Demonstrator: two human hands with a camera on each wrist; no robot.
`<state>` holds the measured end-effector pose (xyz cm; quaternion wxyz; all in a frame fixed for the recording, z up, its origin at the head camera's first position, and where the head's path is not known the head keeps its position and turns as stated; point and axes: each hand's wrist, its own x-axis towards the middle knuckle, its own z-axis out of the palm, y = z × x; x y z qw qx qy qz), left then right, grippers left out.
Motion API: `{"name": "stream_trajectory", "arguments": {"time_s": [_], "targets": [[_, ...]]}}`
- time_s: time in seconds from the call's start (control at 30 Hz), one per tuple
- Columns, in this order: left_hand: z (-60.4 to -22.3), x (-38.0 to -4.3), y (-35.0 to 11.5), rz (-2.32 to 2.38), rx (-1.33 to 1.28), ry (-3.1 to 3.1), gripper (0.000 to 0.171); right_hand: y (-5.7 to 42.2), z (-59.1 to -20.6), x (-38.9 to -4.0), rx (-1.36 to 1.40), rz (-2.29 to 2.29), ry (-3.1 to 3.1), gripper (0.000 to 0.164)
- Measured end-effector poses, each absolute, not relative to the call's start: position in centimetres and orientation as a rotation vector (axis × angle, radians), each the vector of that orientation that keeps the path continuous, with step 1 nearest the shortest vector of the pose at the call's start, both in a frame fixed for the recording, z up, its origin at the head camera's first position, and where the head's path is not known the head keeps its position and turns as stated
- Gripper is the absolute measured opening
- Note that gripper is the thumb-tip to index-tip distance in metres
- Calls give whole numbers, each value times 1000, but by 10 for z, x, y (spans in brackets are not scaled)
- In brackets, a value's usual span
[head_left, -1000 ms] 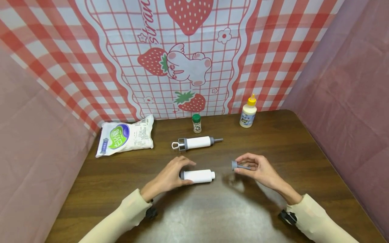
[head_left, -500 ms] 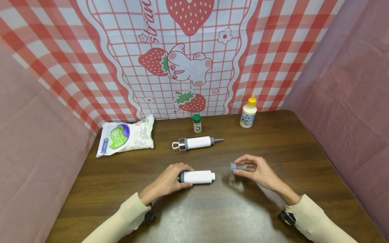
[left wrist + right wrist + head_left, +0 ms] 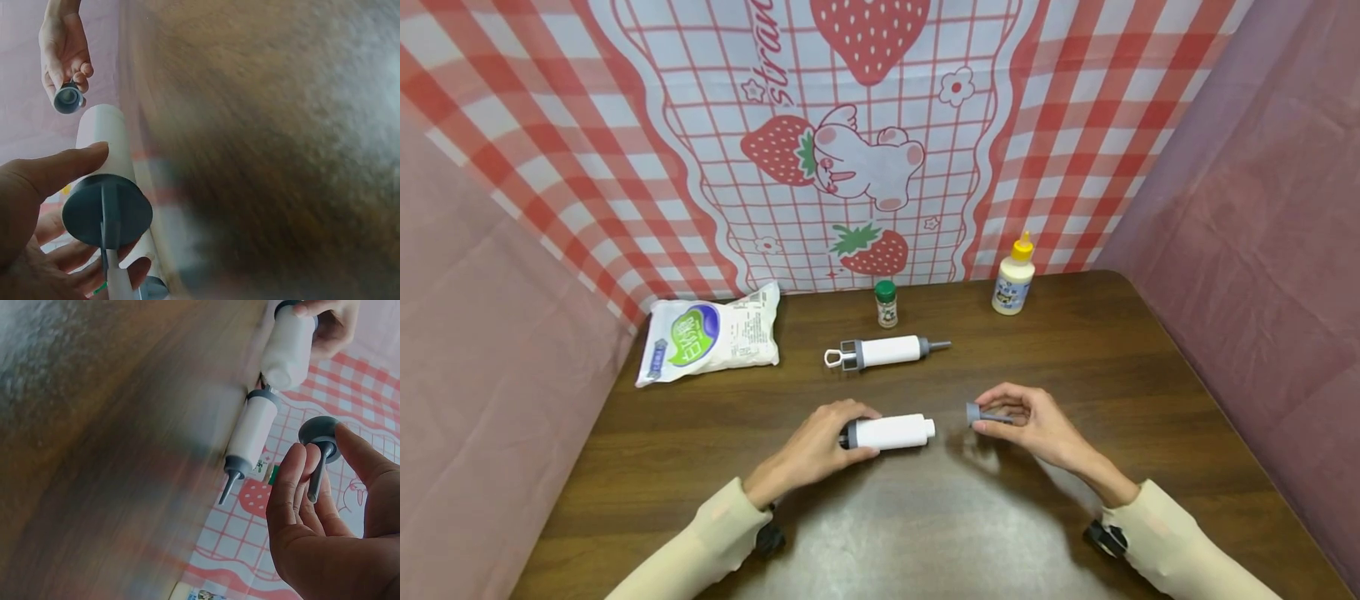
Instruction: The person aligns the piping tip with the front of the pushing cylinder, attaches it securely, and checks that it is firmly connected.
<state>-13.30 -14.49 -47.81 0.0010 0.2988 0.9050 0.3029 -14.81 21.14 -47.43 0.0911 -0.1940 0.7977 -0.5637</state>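
My left hand [image 3: 822, 442] grips a large white syringe [image 3: 893, 432] by its grey-collared end, thumb on one side and fingers on the other. The syringe's bare white neck [image 3: 930, 427] points toward my right hand. In the left wrist view, the grey collar [image 3: 106, 209] and a pale plunger rod [image 3: 119, 282] face the camera. My right hand [image 3: 1039, 423] pinches a grey nozzle [image 3: 973, 415] between thumb and fingers, its wide socket toward the syringe and its thin spout [image 3: 317, 481] toward the palm. A short gap separates nozzle and neck.
Behind the hands lies a second white syringe [image 3: 891, 351] with its grey nozzle fitted. Farther back stand a green-capped shaker [image 3: 887, 305] and a yellow-capped squeeze bottle [image 3: 1013, 282]. A white printed bag [image 3: 711, 337] lies at the back left of the wooden table [image 3: 880, 533].
My left hand has closed its fingers and thumb on the syringe, whose neck end has shifted slightly up and right. My right hand has moved a little left with the nozzle.
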Motion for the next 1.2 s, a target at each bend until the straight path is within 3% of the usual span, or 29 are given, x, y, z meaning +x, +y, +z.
{"name": "stream_trajectory", "arguments": {"time_s": [0.43, 1.2], "targets": [[-477, -133, -140, 1209, 973, 2857, 43, 201, -476, -148, -611, -1702, 2316, 29], [-473, -132, -133, 1246, 1150, 2843, 42, 188, -477, -147, -660, -1729, 2241, 29]]}}
